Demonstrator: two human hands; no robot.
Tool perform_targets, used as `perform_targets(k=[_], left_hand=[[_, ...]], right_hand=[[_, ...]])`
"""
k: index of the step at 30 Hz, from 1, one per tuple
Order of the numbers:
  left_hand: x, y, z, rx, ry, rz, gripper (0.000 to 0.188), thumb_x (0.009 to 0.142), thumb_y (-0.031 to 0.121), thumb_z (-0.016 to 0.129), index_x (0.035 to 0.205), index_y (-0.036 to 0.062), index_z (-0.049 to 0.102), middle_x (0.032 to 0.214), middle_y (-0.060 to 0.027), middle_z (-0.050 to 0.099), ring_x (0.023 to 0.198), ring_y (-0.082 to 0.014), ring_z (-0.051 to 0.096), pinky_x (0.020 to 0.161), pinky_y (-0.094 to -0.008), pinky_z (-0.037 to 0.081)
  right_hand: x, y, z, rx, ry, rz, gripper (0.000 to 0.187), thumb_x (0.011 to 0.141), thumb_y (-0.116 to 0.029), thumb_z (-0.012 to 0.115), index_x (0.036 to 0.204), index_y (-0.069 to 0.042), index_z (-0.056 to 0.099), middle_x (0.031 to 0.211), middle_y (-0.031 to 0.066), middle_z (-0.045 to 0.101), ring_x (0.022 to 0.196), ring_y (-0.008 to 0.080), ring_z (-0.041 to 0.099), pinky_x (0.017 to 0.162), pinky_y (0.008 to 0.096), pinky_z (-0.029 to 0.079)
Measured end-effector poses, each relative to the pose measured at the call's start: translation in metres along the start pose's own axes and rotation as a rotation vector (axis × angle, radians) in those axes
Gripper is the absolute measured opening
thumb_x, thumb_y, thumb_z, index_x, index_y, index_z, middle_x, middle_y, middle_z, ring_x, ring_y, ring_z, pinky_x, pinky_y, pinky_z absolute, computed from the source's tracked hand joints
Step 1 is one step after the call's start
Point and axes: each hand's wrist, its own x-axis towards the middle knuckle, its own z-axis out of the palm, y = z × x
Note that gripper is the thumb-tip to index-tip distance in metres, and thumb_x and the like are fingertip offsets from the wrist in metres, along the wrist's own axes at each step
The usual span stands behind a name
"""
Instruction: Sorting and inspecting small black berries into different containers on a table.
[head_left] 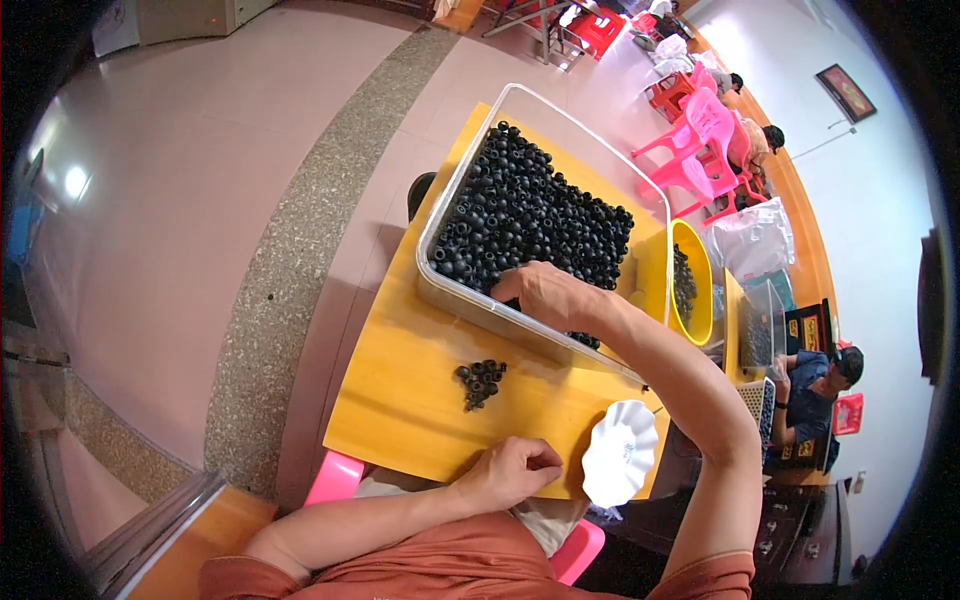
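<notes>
A big clear plastic bin (545,345) holds a thick layer of round black beads (540,215) with holes through them. My right hand (545,290) reaches over the bin's near wall, fingers bent down among the beads; the fingertips are partly hidden there. Close to the table's near edge, my left hand (505,472) rests with thumb and fingers curled together, and what they hold, if anything, does not show. A small heap of black beads (480,384) lies on the wooden table (400,400) between my left hand and the bin. Right of that hand sits a white wavy-rimmed dish (620,453).
Beyond the bin's right side stands a yellow tub (695,300) with dark pieces inside. A person in a dark shirt (808,400) sits at the right by another clear bin (763,325). Pink plastic chairs (705,140) line the far right, with other people near them.
</notes>
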Motion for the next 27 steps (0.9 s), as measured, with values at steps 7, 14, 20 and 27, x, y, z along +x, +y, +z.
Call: perform_targets(k=[7, 14, 20, 27], left_hand=[[0.000, 0.000, -0.001, -0.017, 0.006, -0.001, 0.020, 0.083, 0.015, 0.066, 0.094, -0.0015, 0.068, 0.085, -0.0132, 0.071, 0.079, -0.0190, 0.068, 0.072, -0.0303, 0.052], [0.000, -0.007, 0.004, -0.010, 0.005, 0.007, 0.020, 0.083, 0.015, 0.065, 0.094, -0.0021, 0.068, 0.085, -0.0137, 0.071, 0.079, -0.0187, 0.068, 0.072, -0.0299, 0.052], [0.002, -0.010, 0.005, 0.006, 0.023, 0.031, 0.020, 0.083, 0.015, 0.065, 0.094, -0.0023, 0.068, 0.084, -0.0138, 0.071, 0.077, -0.0181, 0.068, 0.070, -0.0297, 0.052], [0.001, -0.010, 0.005, -0.005, 0.027, 0.033, 0.020, 0.083, 0.015, 0.065, 0.093, -0.0027, 0.068, 0.082, -0.0134, 0.070, 0.075, -0.0171, 0.068, 0.069, -0.0290, 0.052]], right_hand=[[-0.003, -0.010, -0.008, 0.010, 0.201, -0.151, 0.031, 0.072, -0.013, 0.065, 0.103, -0.005, 0.067, 0.101, 0.0190, 0.065, 0.090, 0.0351, 0.063, 0.077, 0.0422, 0.052], [-0.005, -0.014, -0.005, -0.184, 0.229, -0.260, 0.046, 0.082, -0.010, 0.057, 0.128, -0.005, 0.054, 0.137, 0.0159, 0.049, 0.121, 0.0307, 0.050, 0.098, 0.0380, 0.044], [0.003, -0.007, -0.003, -0.331, 0.206, -0.275, 0.046, 0.077, -0.012, 0.060, 0.122, -0.006, 0.054, 0.133, 0.0139, 0.049, 0.112, 0.0345, 0.052, 0.093, 0.0417, 0.047], [0.012, -0.015, -0.009, -0.280, 0.155, -0.269, 0.038, 0.074, -0.010, 0.061, 0.111, -0.010, 0.056, 0.100, 0.0124, 0.053, 0.096, 0.0343, 0.056, 0.080, 0.0460, 0.047]])
